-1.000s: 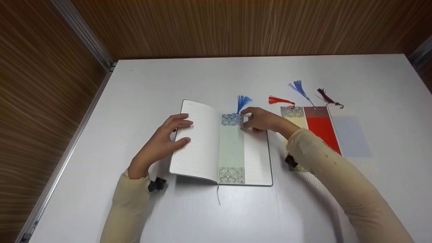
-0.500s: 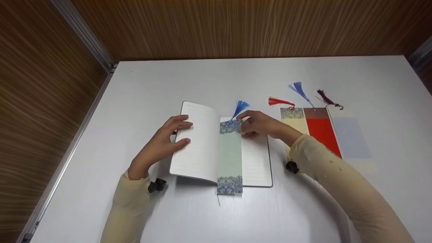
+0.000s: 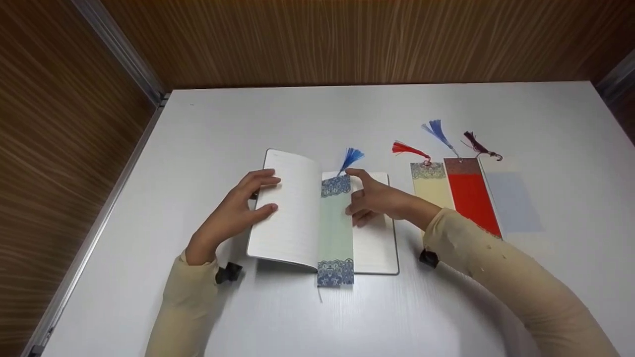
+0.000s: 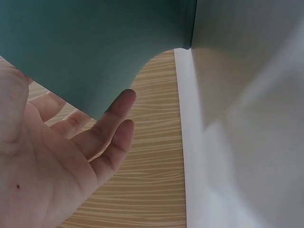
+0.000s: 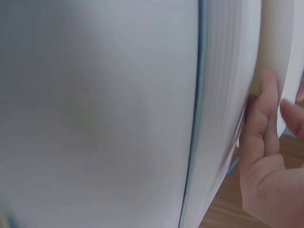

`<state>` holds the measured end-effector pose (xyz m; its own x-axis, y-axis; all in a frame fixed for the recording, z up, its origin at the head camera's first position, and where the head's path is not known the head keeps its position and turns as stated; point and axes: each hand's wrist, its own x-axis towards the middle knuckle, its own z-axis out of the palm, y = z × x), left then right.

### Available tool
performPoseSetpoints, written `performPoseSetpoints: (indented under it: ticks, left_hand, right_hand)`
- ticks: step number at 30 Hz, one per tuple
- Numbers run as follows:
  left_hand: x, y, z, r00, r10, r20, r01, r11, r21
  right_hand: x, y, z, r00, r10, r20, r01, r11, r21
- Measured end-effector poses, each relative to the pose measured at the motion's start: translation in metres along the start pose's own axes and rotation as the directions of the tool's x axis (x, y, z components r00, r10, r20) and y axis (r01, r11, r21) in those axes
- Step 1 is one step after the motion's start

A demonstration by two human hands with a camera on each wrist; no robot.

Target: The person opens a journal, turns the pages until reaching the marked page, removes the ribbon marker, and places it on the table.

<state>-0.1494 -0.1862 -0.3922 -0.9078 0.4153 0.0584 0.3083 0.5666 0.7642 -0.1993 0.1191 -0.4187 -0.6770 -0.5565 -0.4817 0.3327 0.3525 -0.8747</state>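
An open notebook [image 3: 290, 218] lies in the middle of the white table. My left hand [image 3: 238, 210] grips its raised left side, with the thumb and two fingertips over the page. From below, the left wrist view has the dark green cover [image 4: 90, 47] and fingers around its edge. On the right page lies a pale green bookmark [image 3: 335, 228] with blue lace bands, its lower end past the notebook's bottom edge and a blue tassel [image 3: 352, 156] at the top. My right hand [image 3: 382, 198] touches its right edge, index finger stretched to the top corner.
To the right, a yellow bookmark [image 3: 427, 186], a red one [image 3: 471, 198] and a pale blue one [image 3: 513, 201] lie side by side, tassels pointing away. A thin ribbon [image 3: 320, 296] sticks out under the notebook. Wood-patterned panels [image 3: 347, 39] stand at the back and left.
The bookmark has shifted towards me, past the page's lower edge, and its lower band now looks blue. My right hand's lower fingers have slid down its edge. My left hand stays put.
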Motion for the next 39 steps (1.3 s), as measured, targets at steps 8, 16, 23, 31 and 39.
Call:
performPoseSetpoints:
  ticks: [8,16,23,31,39]
  left_hand:
    - [0.000,-0.001,0.001,1.000,0.008,-0.002,-0.008,1.000,-0.008]
    - [-0.001,-0.001,-0.001,1.000,-0.007,0.009,0.007,1.000,-0.010]
    - [-0.003,-0.002,-0.002,1.000,-0.014,0.009,0.014,1.000,0.007]
    - [-0.002,-0.004,-0.003,1.000,0.000,0.003,0.000,1.000,-0.011]
    - [-0.004,-0.006,-0.005,1.000,-0.002,0.002,0.002,1.000,-0.006]
  right_hand:
    - [-0.003,0.000,-0.004,0.997,-0.006,-0.071,0.002,0.999,-0.045]
    - [-0.019,-0.006,-0.038,0.994,-0.044,-0.102,0.029,0.989,-0.148]
    - [-0.043,-0.016,-0.078,0.987,-0.035,-0.155,0.005,0.982,-0.189]
    - [-0.083,-0.018,-0.141,0.967,-0.022,-0.254,-0.060,0.948,-0.313]
    - [-0.120,0.000,-0.203,0.928,-0.012,-0.373,-0.117,0.939,-0.323]
